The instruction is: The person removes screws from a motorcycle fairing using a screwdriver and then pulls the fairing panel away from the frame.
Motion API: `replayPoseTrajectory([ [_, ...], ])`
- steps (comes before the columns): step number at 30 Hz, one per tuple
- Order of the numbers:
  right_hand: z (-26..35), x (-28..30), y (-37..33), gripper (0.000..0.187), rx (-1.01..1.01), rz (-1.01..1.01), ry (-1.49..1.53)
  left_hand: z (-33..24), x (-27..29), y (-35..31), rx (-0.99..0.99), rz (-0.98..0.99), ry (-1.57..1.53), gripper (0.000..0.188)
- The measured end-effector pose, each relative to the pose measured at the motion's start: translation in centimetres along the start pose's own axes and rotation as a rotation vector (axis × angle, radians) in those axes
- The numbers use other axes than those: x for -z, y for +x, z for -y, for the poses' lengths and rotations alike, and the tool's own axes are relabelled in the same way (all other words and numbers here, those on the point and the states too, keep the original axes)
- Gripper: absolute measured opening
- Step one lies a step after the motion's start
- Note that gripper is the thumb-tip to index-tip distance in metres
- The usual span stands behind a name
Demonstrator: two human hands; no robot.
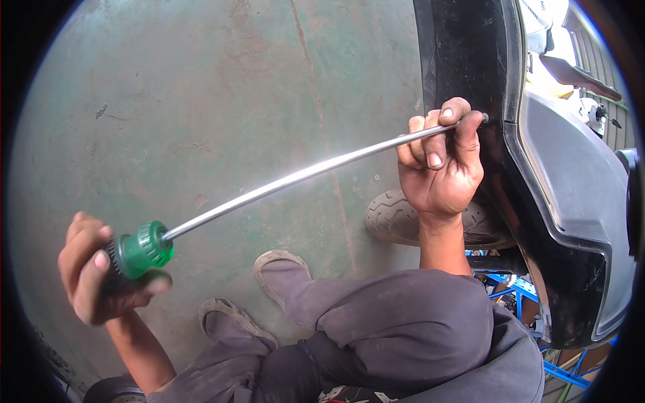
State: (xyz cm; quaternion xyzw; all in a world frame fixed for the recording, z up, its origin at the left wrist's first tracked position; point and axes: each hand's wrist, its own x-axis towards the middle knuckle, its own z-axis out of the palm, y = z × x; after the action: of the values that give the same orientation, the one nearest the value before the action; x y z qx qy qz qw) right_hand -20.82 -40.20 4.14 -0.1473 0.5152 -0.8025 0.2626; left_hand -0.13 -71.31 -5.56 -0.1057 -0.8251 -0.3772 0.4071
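Observation:
A long screwdriver with a shiny metal shaft (289, 183) and a green and black handle (149, 247) slants up to the right across the view. My left hand (87, 279) is wrapped round the back of its handle, the fingers slightly blurred. With my right hand (440, 178), palm up, I pinch the shaft near its tip between thumb and fingers. That tip meets a small fastener head (485, 117) at the edge of a black glossy body panel (470, 60). My fingertips partly hide the contact.
The panel belongs to a scooter-like vehicle with a grey plastic section (571, 161). Its treaded tyre (390, 218) stands behind my right wrist. A blue metal frame (521, 287) shows below the panel. My legs and shoes (282, 269) are over a worn green floor (201, 101).

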Motion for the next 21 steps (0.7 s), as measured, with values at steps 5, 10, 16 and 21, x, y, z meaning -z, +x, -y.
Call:
replayPoseTrajectory([
  [5,-0.7,-0.9,0.0,0.039,-0.055,-0.003,0.046,0.6,3.3,0.8,0.254,0.151,-0.166,0.058],
  [10,-1.5,-0.2,-0.7,0.034,-0.049,0.030,-0.091,0.6,2.1,1.8,1.504,0.487,-0.936,0.071],
  [16,-1.2,-1.5,0.1,0.027,-0.034,-0.060,-0.032,1.9,4.5,-0.6,0.590,0.213,-0.211,0.068],
  [21,-1.3,-1.0,-0.6,0.035,-0.125,-0.063,-0.177,3.0,3.1,-6.6,1.311,-0.051,-0.677,0.059],
])
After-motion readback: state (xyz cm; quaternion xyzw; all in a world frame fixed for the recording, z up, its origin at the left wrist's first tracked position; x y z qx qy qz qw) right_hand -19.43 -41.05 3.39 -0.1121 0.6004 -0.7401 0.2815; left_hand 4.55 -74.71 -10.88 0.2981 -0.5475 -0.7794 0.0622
